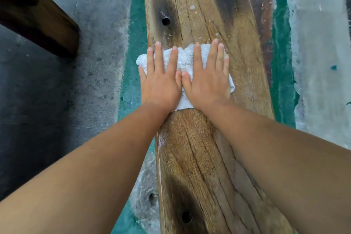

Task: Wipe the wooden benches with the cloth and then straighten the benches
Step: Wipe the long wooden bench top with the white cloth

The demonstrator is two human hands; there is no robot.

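A long wooden bench (207, 148) runs from the bottom of the head view to the top, its planks worn, with dark stains and round holes. A white cloth (185, 57) lies flat across it near the middle. My left hand (161, 81) and my right hand (207, 80) press side by side on the cloth, palms down, fingers spread and pointing away from me. The cloth's left corner hangs over the bench's left edge. White droplets and specks dot the wood beyond the cloth.
A second dark wooden bench (38, 15) lies at an angle at the upper left. The floor is grey concrete (57, 100) with worn green paint (133, 62) along both sides of the bench, and a pale patch (319, 43) on the right.
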